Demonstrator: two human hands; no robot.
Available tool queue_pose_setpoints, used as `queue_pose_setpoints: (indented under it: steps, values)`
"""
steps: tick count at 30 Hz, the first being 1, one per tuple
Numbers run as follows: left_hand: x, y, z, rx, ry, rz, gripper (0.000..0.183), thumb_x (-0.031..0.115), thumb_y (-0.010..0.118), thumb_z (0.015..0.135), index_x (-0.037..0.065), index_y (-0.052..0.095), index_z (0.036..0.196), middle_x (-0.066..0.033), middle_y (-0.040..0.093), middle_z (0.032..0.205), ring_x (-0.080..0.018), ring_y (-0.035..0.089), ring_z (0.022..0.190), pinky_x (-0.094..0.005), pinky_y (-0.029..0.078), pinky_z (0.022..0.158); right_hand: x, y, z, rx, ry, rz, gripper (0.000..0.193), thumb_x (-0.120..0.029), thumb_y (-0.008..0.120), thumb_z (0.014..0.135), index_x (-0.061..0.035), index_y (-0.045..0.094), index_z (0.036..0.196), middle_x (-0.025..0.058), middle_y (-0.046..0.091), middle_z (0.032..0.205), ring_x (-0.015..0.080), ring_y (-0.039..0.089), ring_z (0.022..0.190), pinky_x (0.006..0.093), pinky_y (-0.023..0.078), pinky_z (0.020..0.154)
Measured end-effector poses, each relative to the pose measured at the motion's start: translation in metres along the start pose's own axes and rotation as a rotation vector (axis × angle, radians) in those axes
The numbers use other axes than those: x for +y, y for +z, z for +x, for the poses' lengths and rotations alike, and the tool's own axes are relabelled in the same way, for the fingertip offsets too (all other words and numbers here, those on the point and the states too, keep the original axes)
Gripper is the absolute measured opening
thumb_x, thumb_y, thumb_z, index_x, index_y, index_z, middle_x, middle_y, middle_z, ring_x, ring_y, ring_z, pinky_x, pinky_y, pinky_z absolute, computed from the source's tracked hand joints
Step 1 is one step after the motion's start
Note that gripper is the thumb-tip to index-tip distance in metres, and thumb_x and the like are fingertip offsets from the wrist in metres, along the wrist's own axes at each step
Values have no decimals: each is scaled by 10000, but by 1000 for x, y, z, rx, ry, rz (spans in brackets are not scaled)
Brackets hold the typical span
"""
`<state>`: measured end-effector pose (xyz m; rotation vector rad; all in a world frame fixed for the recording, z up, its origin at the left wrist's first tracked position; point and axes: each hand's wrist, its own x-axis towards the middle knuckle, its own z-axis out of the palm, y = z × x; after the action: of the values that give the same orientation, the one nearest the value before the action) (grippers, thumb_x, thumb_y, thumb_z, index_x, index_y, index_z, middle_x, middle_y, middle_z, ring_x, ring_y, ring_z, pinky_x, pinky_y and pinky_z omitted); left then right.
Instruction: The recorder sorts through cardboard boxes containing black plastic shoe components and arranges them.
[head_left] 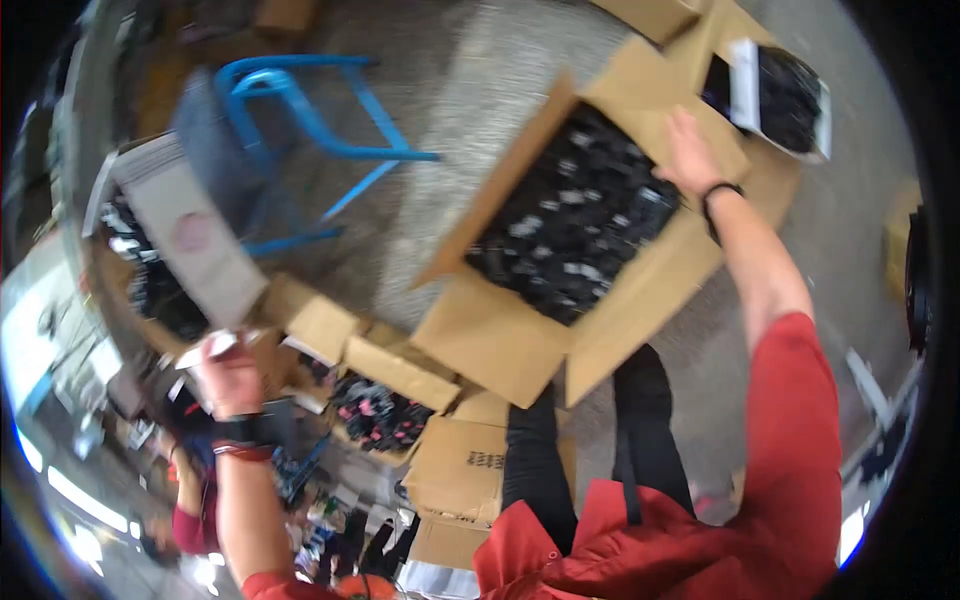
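Observation:
In front of my legs stands an open cardboard box [505, 335] filled with many small black pieces [575, 215], some with pale tips. My right hand [692, 158] reaches over its far right flap, fingers stretched out, and seems to touch the cardboard; nothing shows in it. Out to the left, my left hand [228, 375] is closed around a small whitish thing [218, 344], too blurred to name. This hand is close to the lower end of a pale carton flap [190, 230], beside another box [150, 320] with black pieces in it.
A blue metal frame [300, 105] with a grey seat stands at the far left. Below it is a box of black and pink pieces [380, 415]. A white-edged package with black contents [790, 100] lies at the far right. Another person's arm [187, 490] shows at lower left.

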<state>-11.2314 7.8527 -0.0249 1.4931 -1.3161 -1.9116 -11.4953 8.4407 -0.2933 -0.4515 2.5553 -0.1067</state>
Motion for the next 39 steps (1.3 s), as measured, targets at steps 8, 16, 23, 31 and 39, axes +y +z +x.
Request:
queue_pose_setpoints:
  steps: [8, 16, 23, 31, 39]
  values:
    - [20, 19, 75, 82, 49, 127, 439, 164, 385, 854, -144, 419, 1165, -270, 546, 1131, -397, 550, 1052, -456, 470, 946, -6, 21, 2, 166, 126, -90, 986, -274, 807, 597, -73, 245, 1382, 230, 206, 1423, 370, 219, 1322, 431, 246, 1079]
    - [39, 36, 71, 151, -17, 307, 470, 277, 386, 895, -87, 481, 1175, -243, 550, 1169, -342, 535, 1109, -401, 464, 951, -12, 24, 4, 395, -66, -334, 568, -212, 677, 702, -60, 447, 1198, 150, 440, 1183, 298, 421, 1135, 413, 341, 964]
    - [64, 11, 90, 103, -96, 289, 441, 274, 533, 849, -79, 512, 1113, -240, 579, 1114, -341, 567, 1060, -385, 488, 918, -25, 33, 14, 322, -457, 4, 324, -19, 542, 712, -38, 520, 1035, 142, 502, 1060, 305, 495, 1015, 386, 423, 875]
    - [71, -5, 61, 229, -37, 243, 922, 441, 626, 795, -29, 96, 1385, -209, 350, 1334, -335, 457, 1169, -442, 427, 972, -34, 13, 0, 30, -439, 147, 280, -97, 598, 746, -21, 557, 1013, 159, 509, 1069, 328, 506, 1033, 383, 431, 900]
    - [-83, 212, -272, -1075, 526, 589, 133, 181, 495, 874, 69, 484, 802, -72, 494, 812, -222, 512, 750, -359, 467, 684, -32, -24, -121, 496, -562, 411, 181, -77, 616, 680, -38, 551, 845, 123, 511, 971, 275, 516, 919, 385, 466, 798]
